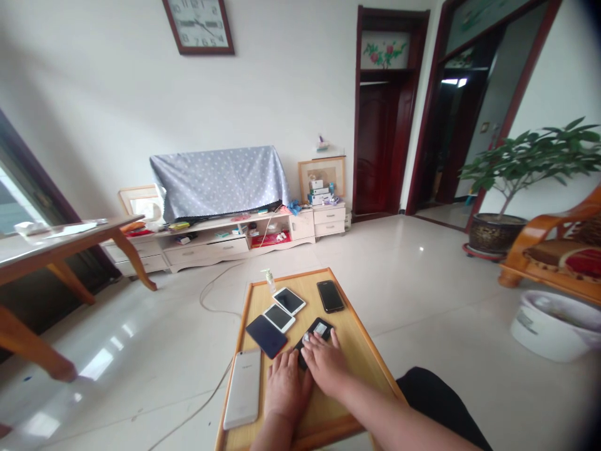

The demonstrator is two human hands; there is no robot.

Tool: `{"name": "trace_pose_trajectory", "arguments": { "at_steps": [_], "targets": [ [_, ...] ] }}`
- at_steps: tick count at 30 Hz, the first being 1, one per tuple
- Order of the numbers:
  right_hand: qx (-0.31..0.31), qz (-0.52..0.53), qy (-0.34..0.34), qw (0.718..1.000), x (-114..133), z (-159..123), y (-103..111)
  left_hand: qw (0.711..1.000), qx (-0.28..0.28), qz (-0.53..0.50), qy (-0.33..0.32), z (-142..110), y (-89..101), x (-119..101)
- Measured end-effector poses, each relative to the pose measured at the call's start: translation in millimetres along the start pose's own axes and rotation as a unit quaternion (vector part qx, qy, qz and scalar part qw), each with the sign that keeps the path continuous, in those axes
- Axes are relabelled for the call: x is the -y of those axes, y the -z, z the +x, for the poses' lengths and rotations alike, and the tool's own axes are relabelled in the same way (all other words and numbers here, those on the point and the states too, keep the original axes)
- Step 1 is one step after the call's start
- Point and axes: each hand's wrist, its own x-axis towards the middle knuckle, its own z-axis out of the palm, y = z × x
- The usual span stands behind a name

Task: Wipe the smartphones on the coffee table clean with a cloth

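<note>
A black phone point(323, 324) lies slanted on a small wooden tray table point(354, 369), with a pale, shiny patch at its far end. My left hand point(284, 383) holds it at its near left end, fingers along the edge and the thumb partly hidden beneath my other hand. Across the phone's near half rests my right hand point(325, 363), fingers spread. Something small and whitish shows by its fingertips; I cannot tell what. Left of the phone lie a dark blue phone point(266, 336) and two white phones, one nearer point(279, 317) and one farther point(289, 301).
A silver phone point(243, 388) lies along the table's left edge, a dark phone point(330, 295) at the far right. A pump bottle point(269, 281) stands at the far left corner. A cable point(206, 398) crosses the floor. A white tub point(554, 326) stands right.
</note>
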Motion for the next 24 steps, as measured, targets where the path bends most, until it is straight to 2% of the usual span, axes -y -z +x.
{"name": "trace_pose_trajectory", "arguments": {
  "at_steps": [3,5,11,14,18,21,24],
  "targets": [
    [-0.014,-0.009,-0.032,0.999,-9,20,3,1.0,-0.003,0.007,0.007,-1,1.5,-1],
    [-0.014,-0.011,-0.036,0.999,-4,25,0,1.0,-0.006,0.003,0.006,-1,1.5,0],
    [0.015,0.005,0.017,1.0,21,16,-18,1.0,-0.002,-0.011,0.002,0,0.8,0],
    [0.019,0.006,0.022,1.0,12,27,-16,1.0,0.002,-0.017,0.003,0,3.5,-1],
    [0.001,-0.006,-0.01,1.0,-6,44,-11,1.0,0.016,-0.014,0.021,-1,9.5,-5],
    [0.001,-0.01,-0.012,1.0,-3,41,-16,0.999,0.014,-0.014,0.027,-2,13.3,-8],
    [0.022,-0.001,0.024,0.999,6,26,-22,1.0,0.016,-0.019,0.019,-2,13.8,-9]
  ]
}}
